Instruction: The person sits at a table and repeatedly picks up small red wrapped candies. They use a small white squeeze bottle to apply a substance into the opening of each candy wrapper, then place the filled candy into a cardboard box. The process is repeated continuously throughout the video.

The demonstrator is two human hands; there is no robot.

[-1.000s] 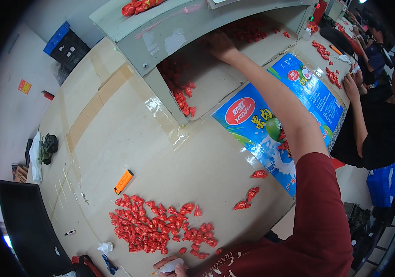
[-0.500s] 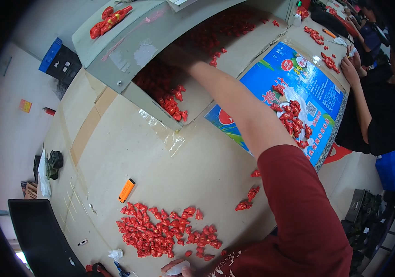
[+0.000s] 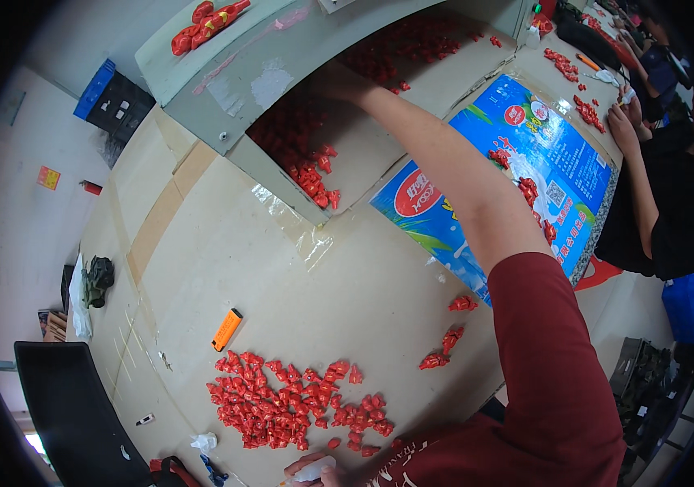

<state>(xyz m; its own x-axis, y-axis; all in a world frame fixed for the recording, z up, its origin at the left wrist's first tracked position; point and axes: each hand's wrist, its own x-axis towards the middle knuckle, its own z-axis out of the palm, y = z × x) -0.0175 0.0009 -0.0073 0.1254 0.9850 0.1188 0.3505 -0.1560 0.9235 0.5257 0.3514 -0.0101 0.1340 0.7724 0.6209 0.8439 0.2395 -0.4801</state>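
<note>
My right hand (image 3: 332, 83) reaches deep into the grey metal box (image 3: 237, 77), which opens toward the right. Its fingers are lost in shadow near a heap of small glossy red pieces (image 3: 310, 180). At the lower edge my left hand (image 3: 329, 477) is closed round a small whitish plastic bottle (image 3: 314, 468), partly cut off by the picture's edge. Just beyond it a big pile of the same red pieces (image 3: 262, 406) lies on the table. A few loose red pieces (image 3: 450, 339) lie beside my right sleeve.
An orange box cutter (image 3: 227, 329) lies beyond the pile. A blue printed cardboard sheet (image 3: 477, 122) bears more red pieces, partly behind my forearm. Larger red items (image 3: 209, 28) rest on the box's top. A co-worker's hand (image 3: 625, 122) is at the right; a black chair (image 3: 71, 406) stands left.
The whole view has shifted slightly. My right arm remains inside the box and now covers more of the red pieces on the blue sheet. My left hand still holds the bottle.
</note>
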